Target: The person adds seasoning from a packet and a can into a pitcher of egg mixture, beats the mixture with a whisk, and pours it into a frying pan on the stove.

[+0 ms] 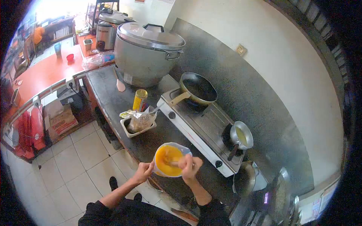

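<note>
A white plastic jug or bowl [181, 145] holding yellow-orange liquid [166, 155] is in front of me at the counter's near edge. My left hand [143, 172] is closed on its left rim. Over the right side of the opening, my right hand [190, 167] is closed around the handle of a utensil [174, 164] that dips into the liquid. Motion blurs the utensil, so I cannot tell whether it is a whisk or a spoon. Just beyond stands a small rectangular tub [141, 132] with a plastic bag [140, 121] in it, beside a yellow can [140, 98].
Right of the jug is a two-burner gas stove [200, 135] bearing a frying pan [199, 88] and a small saucepan [241, 135] with yellowish liquid. A large rice cooker [147, 52] and a pink rice paddle [120, 85] are farther back. Dark pans [245, 179] sit at the right.
</note>
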### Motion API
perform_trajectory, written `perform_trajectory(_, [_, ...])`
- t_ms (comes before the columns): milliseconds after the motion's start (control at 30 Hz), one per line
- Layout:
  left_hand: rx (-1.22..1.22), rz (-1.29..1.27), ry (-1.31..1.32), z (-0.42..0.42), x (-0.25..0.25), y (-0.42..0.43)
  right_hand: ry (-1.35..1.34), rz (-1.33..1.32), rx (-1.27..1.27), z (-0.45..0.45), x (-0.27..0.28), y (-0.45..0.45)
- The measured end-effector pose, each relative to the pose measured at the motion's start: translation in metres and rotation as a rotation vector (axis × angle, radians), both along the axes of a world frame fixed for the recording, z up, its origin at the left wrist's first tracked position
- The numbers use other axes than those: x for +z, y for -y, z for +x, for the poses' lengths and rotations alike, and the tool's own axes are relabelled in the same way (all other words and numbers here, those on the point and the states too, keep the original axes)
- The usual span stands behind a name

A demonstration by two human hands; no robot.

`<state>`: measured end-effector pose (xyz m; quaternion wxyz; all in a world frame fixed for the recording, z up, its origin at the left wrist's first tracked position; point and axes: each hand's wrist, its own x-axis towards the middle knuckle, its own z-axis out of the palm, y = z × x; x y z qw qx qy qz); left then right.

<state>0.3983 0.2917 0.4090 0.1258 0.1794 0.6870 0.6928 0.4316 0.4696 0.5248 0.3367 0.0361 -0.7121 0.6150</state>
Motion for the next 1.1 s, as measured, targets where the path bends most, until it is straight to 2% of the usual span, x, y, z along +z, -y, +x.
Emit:
perform_trajectory(33, [-0.002,-0.016,-0.008,-0.001,0.002,0.000,0.050,0.078,0.012,0.002,-0.004,-0.005])
perform_trajectory(100, [0.009,-0.026,-0.032,-0.001,0.000,0.001,0.109,-0.074,-0.021,0.003,0.054,-0.001])
perform_trajectory(133, [0.017,-0.020,-0.056,-0.004,-0.005,-0.001,0.151,-0.452,0.007,0.003,0.088,0.009])
perform_trajectory(167, [0.018,-0.016,-0.078,-0.003,-0.007,0.000,0.142,-0.471,0.056,0.000,0.079,-0.014])
perform_trajectory(233, [0.050,-0.023,-0.097,-0.002,-0.003,-0.001,-0.032,-0.260,-0.084,-0.017,0.026,-0.009])
perform_trajectory(267, [0.063,-0.025,-0.109,-0.001,-0.002,-0.001,-0.215,0.089,-0.064,-0.022,0.013,0.011])
perform_trajectory(367, [0.006,-0.110,-0.085,-0.003,-0.007,0.002,-0.025,-0.177,-0.054,0.005,0.029,0.013])
perform_trajectory(400, [-0.015,-0.093,-0.052,-0.003,0.008,0.003,-0.016,-0.229,0.006,0.007,0.063,0.015])
perform_trajectory(467, [-0.066,-0.070,0.024,0.003,0.036,0.011,-0.023,-0.408,-0.018,0.002,0.061,0.003])
perform_trajectory(500, [-0.013,-0.119,-0.036,0.009,0.040,0.016,-0.031,-0.496,-0.031,-0.003,0.054,-0.002])
perform_trajectory(533, [0.040,-0.166,-0.103,0.012,0.044,0.021,-0.167,-0.051,-0.090,-0.010,0.021,0.002])
perform_trajectory(567, [0.091,-0.212,-0.168,0.015,0.045,0.024,0.008,0.036,-0.185,0.000,0.006,0.020])
perform_trajectory(600, [0.188,-0.270,-0.412,0.023,0.024,0.034,-0.019,0.072,-0.183,0.011,-0.012,0.011])
perform_trajectory(667, [0.224,-0.222,-0.288,0.059,0.029,0.073,-0.016,0.069,-0.110,0.013,0.007,-0.005])
perform_trajectory(733, [0.038,-0.460,-0.155,0.093,0.024,0.110,-0.007,-0.505,-0.173,0.010,0.062,-0.006])
perform_trajectory(800, [-0.160,-0.307,0.275,0.125,-0.031,0.142,0.007,-0.366,-0.155,0.002,0.040,0.000])
perform_trajectory(833, [-0.121,-0.239,0.405,0.135,-0.039,0.153,0.004,-0.292,-0.141,-0.007,0.023,0.007])
perform_trajectory(867, [-0.085,-0.171,0.535,0.145,-0.041,0.164,-0.177,-0.088,-0.183,-0.014,0.007,0.032])
perform_trajectory(900, [-0.051,-0.104,0.669,0.154,-0.045,0.174,-0.177,0.156,-0.113,0.003,0.009,0.032])
perform_trajectory(933, [-0.016,-0.100,0.674,0.158,-0.056,0.183,-0.183,0.273,-0.153,0.005,0.007,0.023])
perform_trajectory(1000, [0.057,-0.094,0.690,0.165,-0.077,0.192,-0.086,0.000,-0.029,0.011,0.025,-0.001])
perform_trajectory(1033, [0.048,-0.133,0.720,0.163,-0.079,0.191,0.017,-0.391,0.136,0.011,0.068,0.004])
perform_trajectory(1067, [0.035,-0.178,0.752,0.160,-0.078,0.192,-0.035,-0.264,0.070,0.009,0.097,0.004])
perform_trajectory(1100, [0.022,-0.225,0.777,0.153,-0.078,0.194,-0.118,-0.107,-0.057,-0.001,0.068,0.002])
